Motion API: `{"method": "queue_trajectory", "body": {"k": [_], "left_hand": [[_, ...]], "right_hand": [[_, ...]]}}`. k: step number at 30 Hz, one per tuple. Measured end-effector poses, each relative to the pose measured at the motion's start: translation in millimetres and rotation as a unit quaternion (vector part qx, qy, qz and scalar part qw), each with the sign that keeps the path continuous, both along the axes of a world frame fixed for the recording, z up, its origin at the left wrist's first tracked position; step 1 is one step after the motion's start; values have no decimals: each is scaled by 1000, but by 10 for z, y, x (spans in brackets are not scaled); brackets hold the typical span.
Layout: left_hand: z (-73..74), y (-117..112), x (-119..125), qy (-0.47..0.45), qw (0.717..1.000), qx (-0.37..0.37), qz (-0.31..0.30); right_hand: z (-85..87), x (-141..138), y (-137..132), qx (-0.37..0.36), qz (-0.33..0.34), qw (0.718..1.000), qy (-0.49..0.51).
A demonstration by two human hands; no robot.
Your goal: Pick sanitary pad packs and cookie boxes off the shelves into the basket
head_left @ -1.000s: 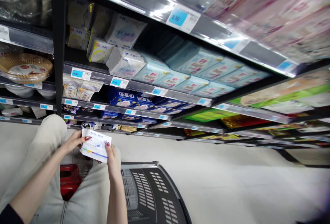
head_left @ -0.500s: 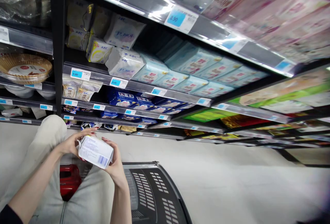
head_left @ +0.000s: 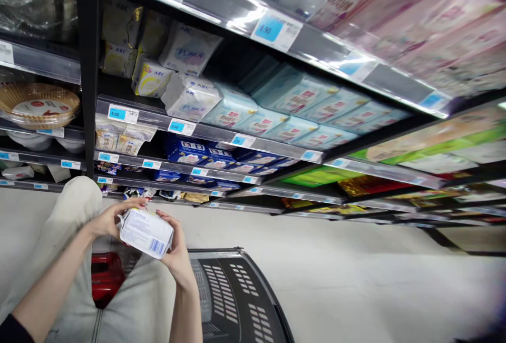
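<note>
Both my hands hold a small white soft packet (head_left: pixel 145 233) with blue print and a barcode, in front of my knees at the lower left. My left hand (head_left: pixel 106 220) grips its left end with the thumb on top. My right hand (head_left: pixel 176 251) cups its right end from below, fingers curled around it. The printed back of the packet faces me. Under my hands are my light trouser legs (head_left: pixel 75 206).
A dark plastic shopping basket (head_left: pixel 233 295) stands on the pale floor to my right. A red thing (head_left: pixel 106 275) sits between my legs. Black shelves (head_left: pixel 205 132) packed with white, blue and pink packets and blue price tags fill the view ahead.
A second ago the packet showed its front, held flat between my fingertips. It has since been turned over so that the barcode side faces me; in the last half second almost nothing moved.
</note>
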State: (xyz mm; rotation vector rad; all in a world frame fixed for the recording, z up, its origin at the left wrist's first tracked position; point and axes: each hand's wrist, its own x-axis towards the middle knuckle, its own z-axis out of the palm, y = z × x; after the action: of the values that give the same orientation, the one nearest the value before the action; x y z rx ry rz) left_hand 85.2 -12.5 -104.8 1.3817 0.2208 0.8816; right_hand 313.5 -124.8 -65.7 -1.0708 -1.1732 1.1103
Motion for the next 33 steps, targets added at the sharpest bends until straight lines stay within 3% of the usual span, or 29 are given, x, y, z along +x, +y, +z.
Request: {"method": "queue_trajectory", "body": {"k": [3, 8, 15, 22, 25, 28, 30, 33], "left_hand": [[18, -9, 2, 15, 999, -42, 6], [160, -75, 31, 37, 980, -196, 24], [287, -129, 168, 132, 933, -296, 160], [218, -134, 181, 161, 927, -296, 163], [174, -138, 149, 124, 950, -267, 102], [141, -138, 124, 83, 978, -190, 23], [123, -140, 116, 80, 984, -157, -1], [94, -142, 117, 72, 984, -165, -8]], "right_hand": [[12, -11, -5, -31, -10, 999, -3], [61, -71, 43, -123, -34, 991, 35], [-8, -179, 182, -241, -128, 962, 10], [-88, -223, 209, -290, -134, 947, 19], [-58, -198, 202, -298, -133, 945, 33], [-61, -170, 201, -299, -136, 943, 50], [-67, -166, 205, -299, -137, 942, 59], [-50, -192, 208, -298, -138, 942, 68]]}}
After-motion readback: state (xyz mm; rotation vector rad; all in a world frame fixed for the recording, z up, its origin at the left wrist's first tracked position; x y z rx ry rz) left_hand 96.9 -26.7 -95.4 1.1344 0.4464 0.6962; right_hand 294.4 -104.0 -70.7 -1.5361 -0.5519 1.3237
